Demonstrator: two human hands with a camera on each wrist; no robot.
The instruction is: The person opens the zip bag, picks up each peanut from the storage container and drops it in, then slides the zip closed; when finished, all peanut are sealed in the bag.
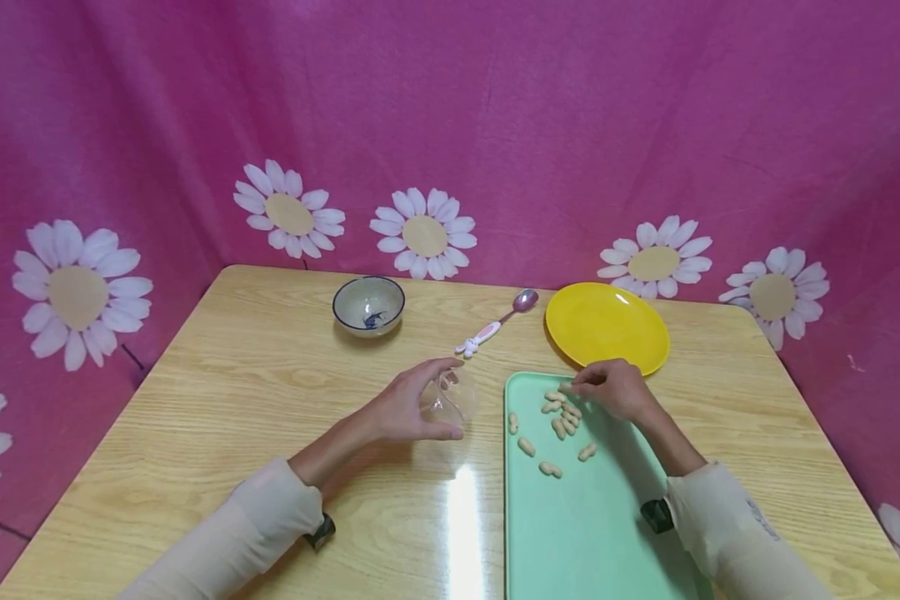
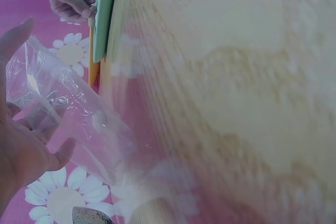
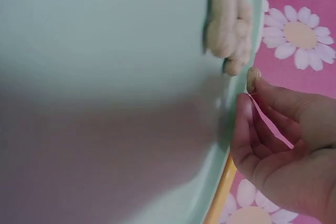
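My left hand (image 1: 407, 408) holds a clear plastic bag (image 1: 452, 402), with thumb and fingers spread wide around it, just left of the green tray (image 1: 581, 533). In the left wrist view the thin bag (image 2: 86, 114) hangs out past the fingers. Over the tray's far end, my right hand (image 1: 617, 388) pinches a single peanut (image 3: 253, 79) between thumb and fingertip. Beside those fingertips lies a cluster of peanuts (image 1: 559, 427) on the tray, and a few more are scattered nearer to me.
A bowl with a dark rim (image 1: 369, 307) stands at the back left. Right of it lies a spoon with a white rabbit handle (image 1: 486, 333). A yellow plate (image 1: 607, 325) sits behind the tray. A pink flowered cloth (image 1: 495, 125) hangs along the table's back edge.
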